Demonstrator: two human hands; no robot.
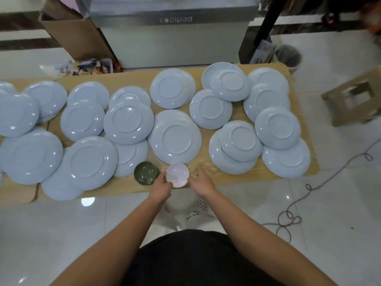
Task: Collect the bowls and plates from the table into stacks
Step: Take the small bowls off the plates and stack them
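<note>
Several pale blue plates (174, 137) lie upside down across the wooden table (208, 172), many overlapping one another. A small pink bowl (177, 174) sits at the table's near edge, and my left hand (161, 187) grips its left rim. A dark green bowl (146, 172) stands just left of it, touching my left hand's fingers. My right hand (203, 182) hovers just right of the pink bowl with fingers apart, holding nothing.
A grey cabinet (175, 38) stands behind the table. A cardboard box (78, 36) and clutter are at the back left. A bin (288, 55) and a wooden stool (356, 96) stand to the right. A cord (309, 195) snakes over the tiled floor.
</note>
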